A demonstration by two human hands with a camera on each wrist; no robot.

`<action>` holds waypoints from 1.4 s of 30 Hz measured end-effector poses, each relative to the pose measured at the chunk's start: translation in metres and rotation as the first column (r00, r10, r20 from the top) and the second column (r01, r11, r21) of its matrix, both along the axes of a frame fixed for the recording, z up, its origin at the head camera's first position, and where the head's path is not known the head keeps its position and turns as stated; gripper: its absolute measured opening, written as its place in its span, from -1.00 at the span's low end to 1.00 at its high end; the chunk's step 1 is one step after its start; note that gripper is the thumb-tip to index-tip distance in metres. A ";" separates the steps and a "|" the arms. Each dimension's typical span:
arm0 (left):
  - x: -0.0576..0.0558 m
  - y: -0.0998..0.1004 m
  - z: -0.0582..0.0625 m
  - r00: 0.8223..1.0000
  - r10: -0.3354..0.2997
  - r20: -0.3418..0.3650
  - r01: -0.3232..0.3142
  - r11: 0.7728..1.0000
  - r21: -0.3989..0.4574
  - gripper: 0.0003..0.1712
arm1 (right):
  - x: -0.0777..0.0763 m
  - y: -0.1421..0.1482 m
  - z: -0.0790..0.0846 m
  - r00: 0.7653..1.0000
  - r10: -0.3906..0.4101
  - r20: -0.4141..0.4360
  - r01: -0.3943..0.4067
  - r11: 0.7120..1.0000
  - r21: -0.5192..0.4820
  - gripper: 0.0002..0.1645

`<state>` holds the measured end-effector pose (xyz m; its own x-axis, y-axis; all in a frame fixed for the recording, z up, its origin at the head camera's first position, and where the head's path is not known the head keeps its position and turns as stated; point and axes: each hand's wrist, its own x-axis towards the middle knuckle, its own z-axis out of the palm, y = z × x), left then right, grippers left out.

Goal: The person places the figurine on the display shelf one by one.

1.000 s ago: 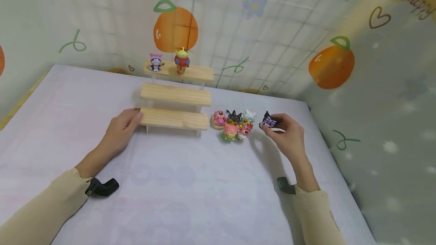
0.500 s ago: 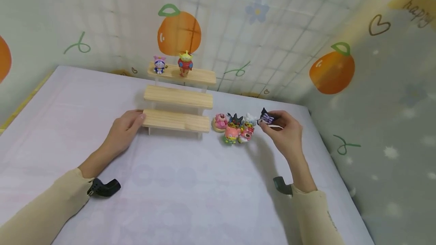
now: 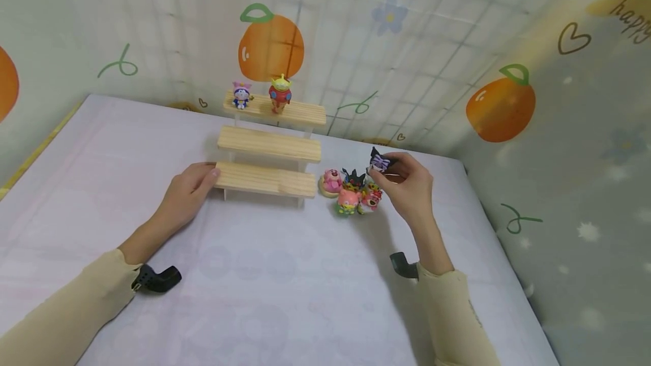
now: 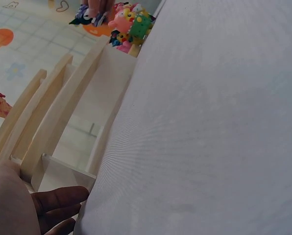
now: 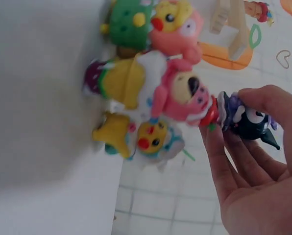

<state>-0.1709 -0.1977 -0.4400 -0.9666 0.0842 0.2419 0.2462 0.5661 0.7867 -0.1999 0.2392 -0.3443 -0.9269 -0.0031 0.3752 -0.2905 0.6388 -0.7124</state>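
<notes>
My left hand (image 3: 185,194) grips the left end of the lowest step of a three-tier wooden display stand (image 3: 264,178). Its thumb lies at the board's edge, while the fingers (image 4: 62,197) reach along the clear side leg. With thumb and fingers, my right hand (image 3: 409,185) pinches a small black-and-white figurine with a purple bow (image 3: 378,161), raised above the table. Just below and left of it stands a tight cluster of figurines: a pink bear (image 3: 332,182), a black-eared one (image 3: 353,179), a pink-headed one (image 3: 348,201), a strawberry bear (image 3: 370,201) and a white-hooded one (image 5: 156,139), partly hidden in the head view.
On the top tier stand a purple-hatted blue figurine (image 3: 241,96) and a green-headed figurine in red (image 3: 280,94). Behind the table (image 3: 254,298) hangs a curtain (image 3: 203,27) printed with oranges; a patterned wall covering (image 3: 585,185) rises along the right edge.
My right hand has lifted the black-and-white figurine and carried it left, over the cluster's right side. The left hand stays at the stand; the head view has shifted slightly.
</notes>
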 end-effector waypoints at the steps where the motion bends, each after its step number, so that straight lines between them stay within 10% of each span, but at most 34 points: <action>1: 0.000 0.000 0.000 1.000 -0.001 0.003 0.001 1.000 -0.001 -0.41 | -0.001 -0.002 0.001 1.000 0.006 -0.008 -0.006 1.000 -0.008 -0.53; 27: -0.002 -0.001 -0.003 1.000 -0.002 -0.017 0.002 1.000 0.017 -0.44 | -0.040 -0.098 0.039 0.980 0.102 -0.173 -0.140 0.965 -0.222 -0.65; 42: -0.004 -0.001 -0.005 1.000 0.002 -0.028 -0.001 1.000 0.015 -0.44 | -0.068 -0.145 0.028 0.976 0.127 -0.179 -0.165 0.962 -0.218 -0.63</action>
